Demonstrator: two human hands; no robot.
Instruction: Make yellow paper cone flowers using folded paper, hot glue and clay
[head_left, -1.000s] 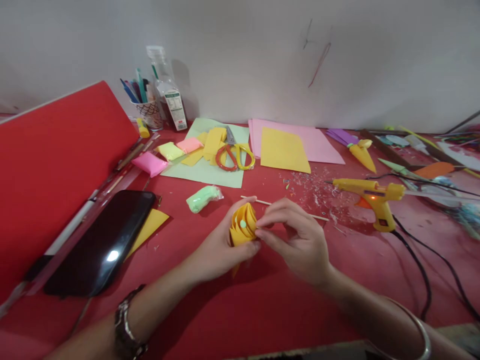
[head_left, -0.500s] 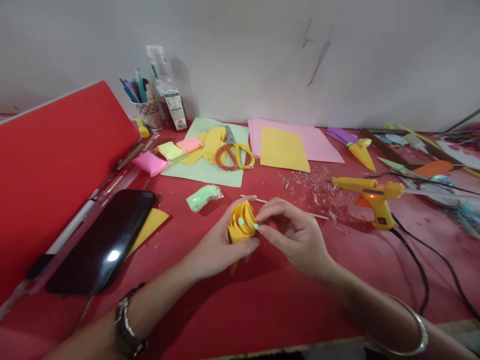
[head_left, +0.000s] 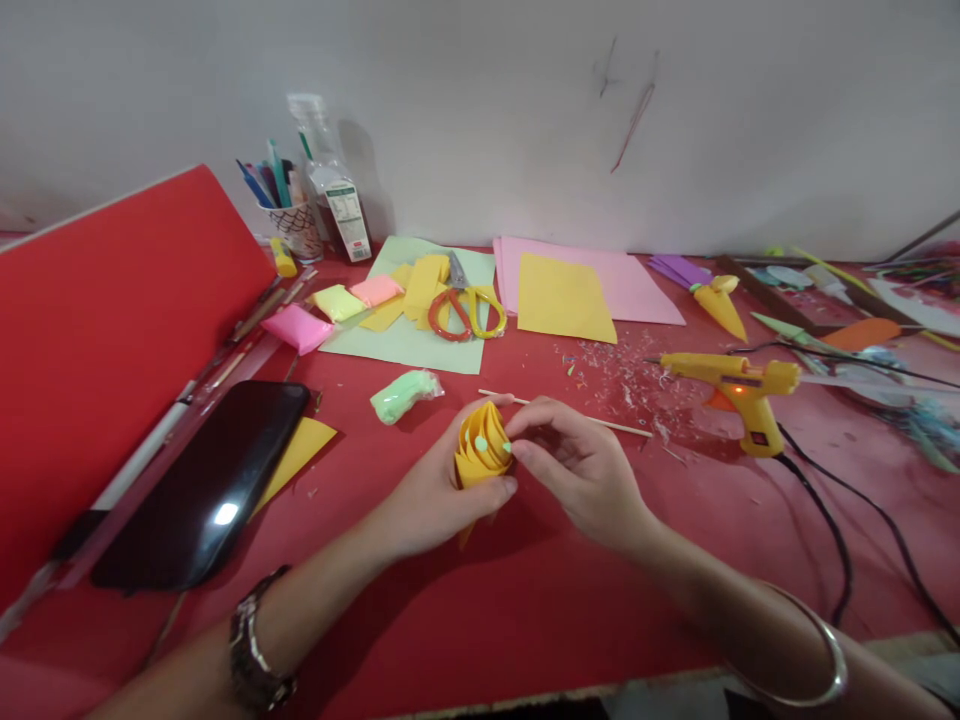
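Observation:
My left hand [head_left: 431, 495] is wrapped round a yellow paper cone [head_left: 482, 452] with curled layered folds, held just above the red table [head_left: 525, 610]. Two small pale green dots sit on the folds. My right hand [head_left: 577, 465] is pinched at the cone's right edge, its fingertips pressing on one green dot. A thin wooden stick [head_left: 585, 418] lies on the table right behind both hands. A packet of green clay [head_left: 405, 393] lies a little to the upper left.
A black phone [head_left: 202, 490] lies left, beside a raised red board [head_left: 112, 320]. A yellow glue gun [head_left: 739, 390] with a black cord [head_left: 832, 520] stands right. Scissors [head_left: 465, 310], coloured paper sheets [head_left: 562, 295], clay packets [head_left: 337, 305], a pen cup [head_left: 296, 225] and a bottle [head_left: 334, 185] sit behind.
My right fingertips have moved a small green dot onto the cone's right edge, where a second dot now shows. The left hand and cone have barely shifted.

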